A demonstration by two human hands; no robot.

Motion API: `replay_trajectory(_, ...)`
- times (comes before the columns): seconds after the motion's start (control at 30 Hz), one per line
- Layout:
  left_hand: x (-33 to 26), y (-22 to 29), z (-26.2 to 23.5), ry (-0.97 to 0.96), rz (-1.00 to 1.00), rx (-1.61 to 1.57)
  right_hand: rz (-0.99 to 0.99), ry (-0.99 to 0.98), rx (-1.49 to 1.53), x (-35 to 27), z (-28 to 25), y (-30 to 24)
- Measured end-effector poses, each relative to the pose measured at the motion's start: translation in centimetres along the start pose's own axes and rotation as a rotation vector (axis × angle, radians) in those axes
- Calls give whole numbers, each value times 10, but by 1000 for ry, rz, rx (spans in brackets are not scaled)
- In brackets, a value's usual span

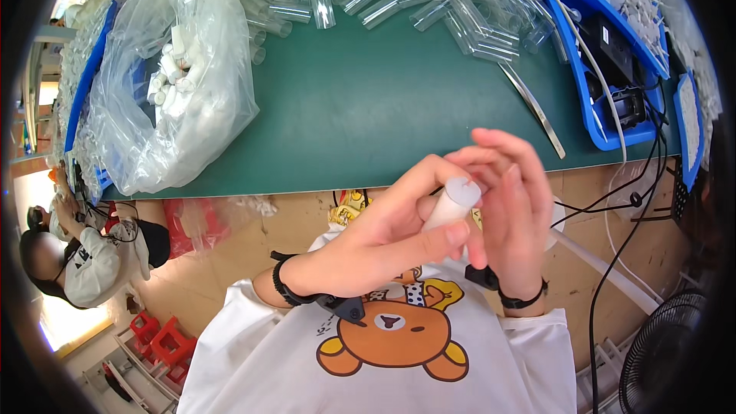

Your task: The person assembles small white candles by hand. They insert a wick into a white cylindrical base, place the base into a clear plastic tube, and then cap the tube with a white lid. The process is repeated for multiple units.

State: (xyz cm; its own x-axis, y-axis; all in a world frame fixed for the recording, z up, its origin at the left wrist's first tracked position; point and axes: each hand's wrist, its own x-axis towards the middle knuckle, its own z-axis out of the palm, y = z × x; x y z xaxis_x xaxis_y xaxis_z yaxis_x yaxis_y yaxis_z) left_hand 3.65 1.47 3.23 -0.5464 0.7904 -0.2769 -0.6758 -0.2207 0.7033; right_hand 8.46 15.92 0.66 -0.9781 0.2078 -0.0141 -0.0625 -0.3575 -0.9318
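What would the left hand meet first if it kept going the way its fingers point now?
The left hand grips a white tube and its fingers point right, toward the right hand. That palm, cupped at the tube's capped end, comes first; the two already look in contact, though depth is unclear.

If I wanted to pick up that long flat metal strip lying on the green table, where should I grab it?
Probably the near end of the metal strip, coming from above. It lies flat and slanted on the green table, so pinch its two thin long edges. Its far end sits close to the clear tubes, leaving fingers less room.
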Motion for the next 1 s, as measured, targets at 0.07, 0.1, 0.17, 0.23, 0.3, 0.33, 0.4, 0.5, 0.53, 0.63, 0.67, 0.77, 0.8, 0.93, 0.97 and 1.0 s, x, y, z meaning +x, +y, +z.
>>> replay_trajectory(0.07, 3, -2, -4, 19, -2, -5, 2, -8, 2, -4, -1, 7)
replay_trajectory(0.1, 4, -3, -10, -32, -31, -67, 3, -13, 3, -6, -1, 9)
replay_trajectory(0.17, 6, -1, -24, -135, -89, -192, 6, 16, -1, -8, 2, 10)
replay_trajectory(0.23, 7, -3, -26, -139, -90, -221, 10, 18, -7, -10, 2, 11)
replay_trajectory(0.3, 8, -3, -25, -130, -91, -211, 7, 19, -25, -10, 1, 12)
replay_trajectory(0.33, 8, -1, -22, -118, -90, -186, 6, 19, -34, -11, 1, 12)
replay_trajectory(0.4, 8, -2, -20, -120, -42, -218, 6, 37, -69, -13, -1, 13)
replay_trajectory(0.5, 9, -6, -21, -137, 45, -292, 13, 45, -65, -15, 0, 14)
replay_trajectory(0.53, 10, -3, -20, -126, 37, -253, 17, 45, -55, -16, 0, 14)
replay_trajectory(0.63, 9, 0, -17, -114, 32, -220, 42, 57, -49, -18, 1, 14)
replay_trajectory(0.67, 9, 0, -17, -113, 33, -223, 42, 58, -52, -19, 1, 14)
replay_trajectory(0.77, 10, -6, -19, -124, 105, -357, 37, 61, -62, -20, 1, 14)
replay_trajectory(0.8, 10, -7, -19, -142, 101, -358, 33, 66, -64, -21, 2, 14)
replay_trajectory(0.93, 11, -8, -20, -175, 85, -396, 29, 60, -91, -20, 4, 14)
replay_trajectory(0.97, 11, -8, -21, -173, 81, -415, 30, 63, -88, -19, 4, 14)
replay_trajectory(1.0, 10, -8, -20, -171, 71, -418, 24, 66, -88, -20, 5, 14)
